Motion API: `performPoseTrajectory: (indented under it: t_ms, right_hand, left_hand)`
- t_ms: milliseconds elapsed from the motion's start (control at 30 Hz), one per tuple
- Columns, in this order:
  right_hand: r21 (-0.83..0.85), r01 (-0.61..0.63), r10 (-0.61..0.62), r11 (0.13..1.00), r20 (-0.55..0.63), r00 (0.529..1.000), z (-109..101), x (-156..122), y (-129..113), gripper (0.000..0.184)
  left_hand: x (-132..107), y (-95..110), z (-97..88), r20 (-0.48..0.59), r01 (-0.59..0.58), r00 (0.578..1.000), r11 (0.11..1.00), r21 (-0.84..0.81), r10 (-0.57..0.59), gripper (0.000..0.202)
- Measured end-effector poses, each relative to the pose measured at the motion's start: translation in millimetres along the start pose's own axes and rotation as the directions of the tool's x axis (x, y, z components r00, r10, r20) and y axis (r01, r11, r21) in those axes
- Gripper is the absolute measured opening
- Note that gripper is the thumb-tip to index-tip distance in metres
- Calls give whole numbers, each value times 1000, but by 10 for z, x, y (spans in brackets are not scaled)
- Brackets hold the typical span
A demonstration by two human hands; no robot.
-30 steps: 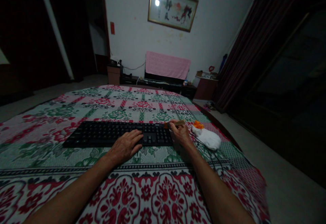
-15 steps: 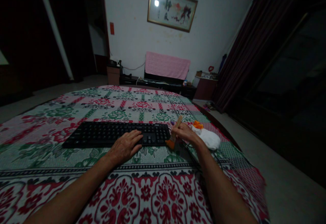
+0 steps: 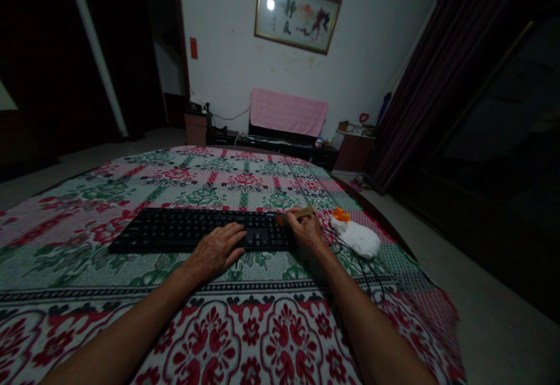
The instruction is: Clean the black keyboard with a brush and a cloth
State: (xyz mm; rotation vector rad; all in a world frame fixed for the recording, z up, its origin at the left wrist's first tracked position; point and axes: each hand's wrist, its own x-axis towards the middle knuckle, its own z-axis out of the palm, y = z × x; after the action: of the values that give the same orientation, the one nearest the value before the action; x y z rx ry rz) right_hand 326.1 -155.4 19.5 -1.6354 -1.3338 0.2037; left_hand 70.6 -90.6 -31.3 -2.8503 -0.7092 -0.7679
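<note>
A black keyboard (image 3: 175, 230) lies flat on the patterned cloth. My left hand (image 3: 220, 249) rests palm down on its front edge, fingers stretched out over the keys. At the keyboard's right end, my right hand (image 3: 305, 230) is closed round the wooden handle of a small brush (image 3: 305, 212). The brush is tilted nearly level, its orange-brown bristles pointing left at the upper number keys. The fingers hide part of the brush.
Right of my right hand lies a white cloth bundle (image 3: 359, 239) with an orange tuft (image 3: 340, 214). Black cable (image 3: 365, 274) loops beside it. The flowered tablecloth (image 3: 245, 181) covers the table. Against the far wall, a pink towel (image 3: 289, 111) drapes over a dark panel.
My right hand has moved left and turned the brush from upright to nearly level, bringing its bristles from the keyboard's lower right corner to its upper right keys. My left hand stays put.
</note>
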Motion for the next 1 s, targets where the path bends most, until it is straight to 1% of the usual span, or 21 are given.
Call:
performPoseTrajectory:
  t_ms: [133,267,367,433,467,500,533,600,633,667,733,800,867,1000]
  right_hand:
    - [-103,-39,48,994,89,995,-71,28,-49,24]
    - [-112,-55,80,992,224,971,-152,56,-66,19]
    - [-53,-106,118,993,378,918,-234,57,-89,13]
    - [-5,-154,140,988,452,881,-283,61,-112,11]
    - [21,-173,145,985,451,880,-296,67,-122,12]
    - [47,-182,146,982,417,897,-297,74,-129,13]
    - [73,-174,137,982,354,925,-285,82,-133,16]
    - [107,-109,88,988,180,980,-221,90,-132,23]
    - [107,-66,56,992,95,994,-172,87,-128,26]
    - [95,-26,23,995,30,999,-117,77,-122,27]
    - [60,40,-38,997,-38,999,-4,42,-110,28]
    - [33,88,-85,996,-66,994,87,-3,-96,28]
    - [23,111,-109,994,-70,992,137,-36,-79,27]
    - [-8,90,-90,996,11,996,115,-41,-67,25]
  left_hand:
    - [-2,12,-9,-9,8,1000,1000,-6,-8,39]
    - [4,12,-12,2,4,1000,1000,17,-4,39]
    - [4,3,-4,7,-5,1000,1000,18,5,40]
    - [2,0,-1,8,-1,1000,1000,17,1,40]
    - [1,1,-2,6,2,1000,1000,14,-2,40]
    - [0,3,-4,1,4,1000,1000,10,-4,40]
    - [0,6,-7,-5,4,1000,1000,4,-4,40]
    - [1,13,-16,-18,1,1000,1000,-7,-1,39]
    - [2,17,-21,-22,1,1000,1000,-10,-1,39]
    - [3,20,-24,-24,1,1000,1000,-10,-1,39]
    - [4,24,-28,-26,1,1000,1000,-5,-1,39]
    - [4,22,-25,-26,-1,1000,1000,4,1,39]
    - [4,17,-19,-21,-6,1000,1000,10,7,39]
    - [8,12,-14,-13,-7,1000,1000,7,7,39]
